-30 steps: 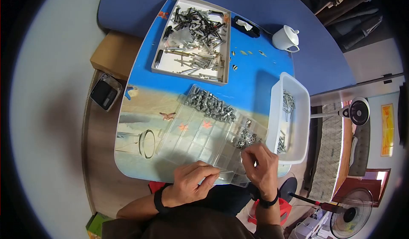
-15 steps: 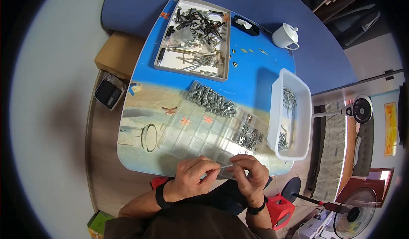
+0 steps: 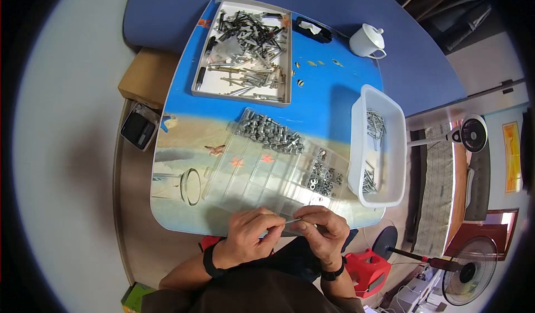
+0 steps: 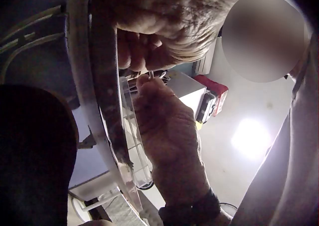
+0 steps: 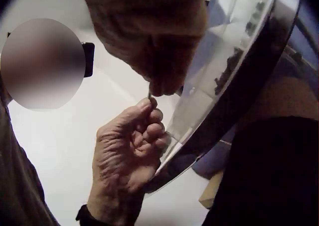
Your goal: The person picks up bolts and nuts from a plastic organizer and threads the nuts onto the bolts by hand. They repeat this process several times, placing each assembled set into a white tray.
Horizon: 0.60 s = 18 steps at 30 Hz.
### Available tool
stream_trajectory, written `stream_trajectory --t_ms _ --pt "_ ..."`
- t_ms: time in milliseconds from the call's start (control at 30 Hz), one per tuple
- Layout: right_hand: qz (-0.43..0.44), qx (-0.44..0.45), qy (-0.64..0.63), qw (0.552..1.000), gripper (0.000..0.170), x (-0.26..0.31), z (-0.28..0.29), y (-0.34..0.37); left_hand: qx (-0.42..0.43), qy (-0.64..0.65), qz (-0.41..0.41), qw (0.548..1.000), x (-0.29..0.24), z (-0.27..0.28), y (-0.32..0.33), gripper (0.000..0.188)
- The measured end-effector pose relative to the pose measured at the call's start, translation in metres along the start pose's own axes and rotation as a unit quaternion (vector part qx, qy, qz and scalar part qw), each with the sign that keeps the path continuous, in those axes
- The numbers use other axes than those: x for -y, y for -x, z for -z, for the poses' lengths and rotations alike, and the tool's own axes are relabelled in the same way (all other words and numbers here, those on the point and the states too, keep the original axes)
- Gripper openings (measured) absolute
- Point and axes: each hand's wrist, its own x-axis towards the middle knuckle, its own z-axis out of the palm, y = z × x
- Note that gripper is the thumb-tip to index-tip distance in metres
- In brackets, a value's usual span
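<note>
My left hand (image 3: 252,236) pinches one end of a thin metal screw (image 3: 292,221) between thumb and forefinger. At its other end the right hand (image 3: 321,230) pinches with thumb and fingertips; anything small held there is hidden. In the left wrist view the fingertips of the right hand (image 4: 169,131) meet those of the left hand (image 4: 169,21). The right wrist view shows the left hand (image 5: 127,151) below the right hand (image 5: 149,36), with a sliver of metal between them. Beyond the hands lies a clear divided case (image 3: 251,171) with nuts (image 3: 315,183) and short metal fasteners (image 3: 270,133).
A shallow box (image 3: 200,91) of screws and anchors stands at the back left. On the right is a white bin (image 3: 358,140) with long screws. A lidded white cup (image 3: 366,41) and a black tissue holder (image 3: 313,30) sit at the back.
The right hand has come from over the nut compartments, leftward and down to the screw in the left hand. Its fingertips now cover more of the screw's end than half a second ago.
</note>
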Motion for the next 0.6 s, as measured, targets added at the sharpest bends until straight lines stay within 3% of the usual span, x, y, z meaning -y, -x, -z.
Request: stream_trajectory --t_ms 600 --pt "0.006 -0.036 -0.093 0.995 0.014 -0.006 -0.006 0.013 0.027 0.012 -0.013 0.999 -0.006 0.003 -0.003 0.017"
